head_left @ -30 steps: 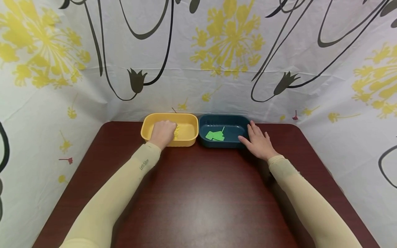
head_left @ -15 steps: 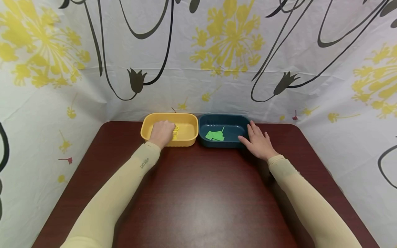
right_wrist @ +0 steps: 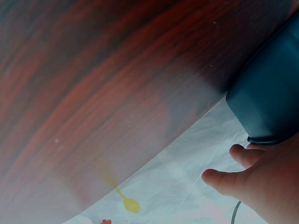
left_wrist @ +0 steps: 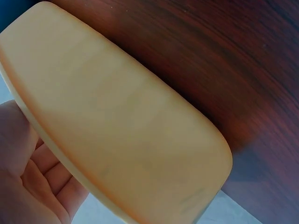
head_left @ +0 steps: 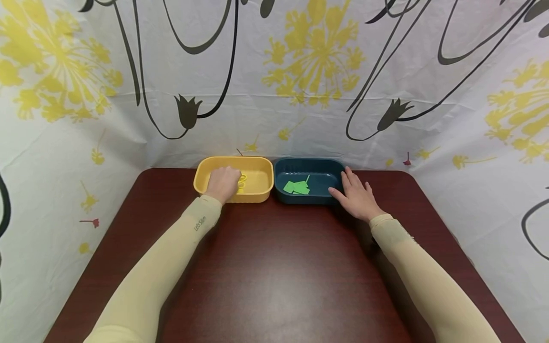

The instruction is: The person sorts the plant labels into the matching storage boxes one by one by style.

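Observation:
My left hand (head_left: 223,184) reaches down into the yellow bin (head_left: 265,195), back of the hand up and fingers curled. Small yellow ring-shaped pieces (head_left: 241,186) show just right of its knuckles. In the left wrist view the bin's outer wall (left_wrist: 121,107) hides the fingertips, so I cannot tell whether they pinch something. My right hand (head_left: 358,197) lies with spread fingers at the right end of the dark teal bin (head_left: 296,200), the thumb over its front rim. Flat bright green pieces (head_left: 299,188), one with a thin stalk, lie in the left part of that bin.
Both bins stand side by side at the back edge of a dark reddish wooden table (head_left: 274,267). A white cloth (head_left: 240,114) printed with yellow flowers and dark stems hangs close behind them and along both sides.
My left hand has shifted slightly left inside the yellow bin, so more of the yellow ring-shaped pieces shows. The right hand stays at the teal bin.

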`<control>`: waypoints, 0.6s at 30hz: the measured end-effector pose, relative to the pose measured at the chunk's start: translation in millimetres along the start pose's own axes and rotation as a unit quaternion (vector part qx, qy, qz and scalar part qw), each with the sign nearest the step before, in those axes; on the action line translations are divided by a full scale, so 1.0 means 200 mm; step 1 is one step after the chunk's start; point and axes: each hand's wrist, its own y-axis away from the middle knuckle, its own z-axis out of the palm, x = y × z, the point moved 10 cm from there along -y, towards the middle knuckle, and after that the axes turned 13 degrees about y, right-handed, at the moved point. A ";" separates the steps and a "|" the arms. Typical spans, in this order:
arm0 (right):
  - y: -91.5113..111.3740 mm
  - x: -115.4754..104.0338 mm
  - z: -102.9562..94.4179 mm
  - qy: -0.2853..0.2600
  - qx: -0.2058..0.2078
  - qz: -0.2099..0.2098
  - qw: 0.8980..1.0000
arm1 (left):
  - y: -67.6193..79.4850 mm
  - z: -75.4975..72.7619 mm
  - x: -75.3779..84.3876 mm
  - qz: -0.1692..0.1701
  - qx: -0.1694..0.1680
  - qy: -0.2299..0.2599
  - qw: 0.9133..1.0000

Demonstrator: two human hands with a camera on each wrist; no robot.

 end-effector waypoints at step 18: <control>-0.01 0.01 0.01 0.001 -0.003 -0.001 1.000 | 0.01 -0.03 0.01 0.004 0.015 0.014 1.000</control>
